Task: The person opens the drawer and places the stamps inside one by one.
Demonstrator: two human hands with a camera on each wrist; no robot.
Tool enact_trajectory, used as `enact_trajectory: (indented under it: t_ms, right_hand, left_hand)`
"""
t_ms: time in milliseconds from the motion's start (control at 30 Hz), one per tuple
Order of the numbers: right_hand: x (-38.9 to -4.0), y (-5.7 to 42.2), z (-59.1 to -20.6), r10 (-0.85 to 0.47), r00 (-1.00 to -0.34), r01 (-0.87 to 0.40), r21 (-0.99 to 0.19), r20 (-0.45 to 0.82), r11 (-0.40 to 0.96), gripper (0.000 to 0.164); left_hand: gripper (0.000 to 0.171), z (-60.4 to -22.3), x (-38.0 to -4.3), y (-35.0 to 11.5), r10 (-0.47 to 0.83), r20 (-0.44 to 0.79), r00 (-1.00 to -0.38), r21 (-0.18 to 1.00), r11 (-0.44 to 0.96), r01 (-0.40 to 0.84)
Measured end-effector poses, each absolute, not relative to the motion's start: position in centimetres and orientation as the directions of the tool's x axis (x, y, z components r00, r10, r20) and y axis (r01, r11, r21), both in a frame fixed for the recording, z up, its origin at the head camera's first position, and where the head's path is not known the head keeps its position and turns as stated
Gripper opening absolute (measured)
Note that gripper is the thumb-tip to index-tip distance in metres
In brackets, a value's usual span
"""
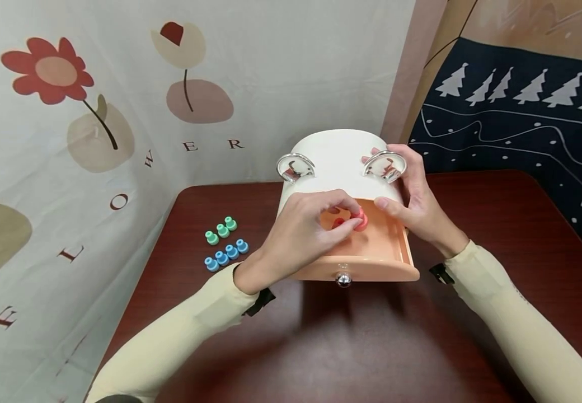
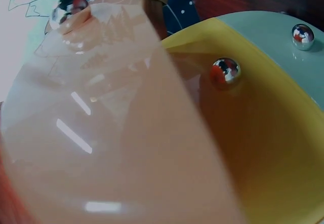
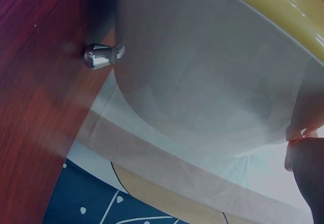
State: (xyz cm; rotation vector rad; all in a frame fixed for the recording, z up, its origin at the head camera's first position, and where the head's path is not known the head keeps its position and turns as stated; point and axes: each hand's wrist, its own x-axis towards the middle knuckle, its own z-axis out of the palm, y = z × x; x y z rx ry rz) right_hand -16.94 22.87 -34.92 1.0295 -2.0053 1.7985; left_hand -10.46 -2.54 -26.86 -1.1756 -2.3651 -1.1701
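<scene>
My left hand (image 1: 306,226) reaches over the pulled-out orange drawer (image 1: 379,247) and pinches a small red peg (image 1: 362,222) between thumb and fingertips. Another red peg (image 1: 338,223) shows inside the drawer, partly behind the fingers. The drawer belongs to a white rounded cabinet (image 1: 338,157) with two silver ear-like loops on top. My right hand (image 1: 414,196) grips the cabinet's right side, its thumb at the front top edge. In the left wrist view, the orange drawer front (image 2: 121,133) fills much of the picture; the left fingers are hidden there.
Several blue pegs (image 1: 222,258) and three green pegs (image 1: 223,230) stand in rows on the dark red table (image 1: 371,347), left of the cabinet. Below the orange drawer are a yellow drawer front (image 2: 273,133) and a pale green one (image 2: 268,31), each with a silver knob.
</scene>
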Motion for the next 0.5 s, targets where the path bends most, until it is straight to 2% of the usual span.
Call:
enact_trajectory:
  t_ms: [233,500]
  right_hand:
    - [-17.0,23.0,-35.0,-0.34,-0.725,-0.639,-0.77,0.599,0.005,0.087]
    - [-16.9,23.1,-35.0,-0.342,-0.715,-0.65,-0.76,0.61,0.002,0.086]
  left_hand:
    - [0.005,-26.8,-11.0,-1.8,0.576,0.417,-0.703,0.587,0.42,0.692]
    - [0.005,-26.4,-11.7,-1.0,0.649,0.304,-0.697,0.57,0.463,0.679]
